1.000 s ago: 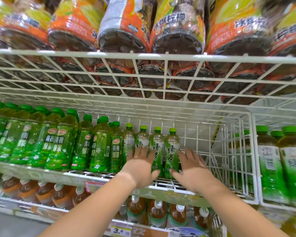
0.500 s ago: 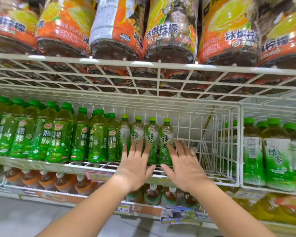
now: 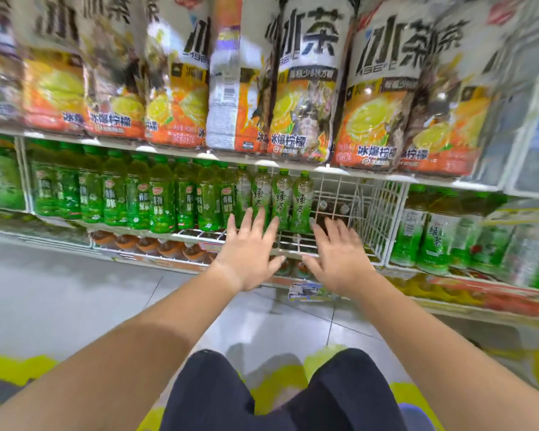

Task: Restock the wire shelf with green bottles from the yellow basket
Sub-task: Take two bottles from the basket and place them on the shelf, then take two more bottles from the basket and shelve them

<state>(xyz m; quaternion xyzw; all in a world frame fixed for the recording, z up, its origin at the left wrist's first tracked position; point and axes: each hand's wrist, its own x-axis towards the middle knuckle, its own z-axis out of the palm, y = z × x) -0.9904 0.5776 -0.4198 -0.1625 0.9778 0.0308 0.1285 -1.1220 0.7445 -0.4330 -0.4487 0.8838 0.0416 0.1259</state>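
- Both hands hold nothing: the left hand (image 3: 249, 252) and the right hand (image 3: 337, 256) are stretched forward side by side, palms down, fingers spread wide.
- Left fingertips (image 3: 260, 213) overlap the lower part of the green bottles (image 3: 281, 201) as seen from the head camera; contact cannot be confirmed.
- Right fingertips (image 3: 330, 223) lie over the bare wire floor of the wire shelf (image 3: 343, 194), just to the right of the last bottle in the row.
- Those bottles stand upright in a short row directly beyond the two hands; the stretch of shelf beyond the right hand holds no bottles at the front.
- Further left of the left hand, a longer row of darker green bottles (image 3: 137, 200) fills the same level.
- Right of the right hand, past a wire divider (image 3: 383, 219), more bottles (image 3: 433, 234) stand upright.
- Above the hands, large orange-labelled bottles (image 3: 296, 88) sit on the upper shelf.
- Below the wrists, blurred yellow patches (image 3: 274, 390), likely the yellow basket, show around the person's dark-clad knees (image 3: 339, 396); its contents cannot be made out.
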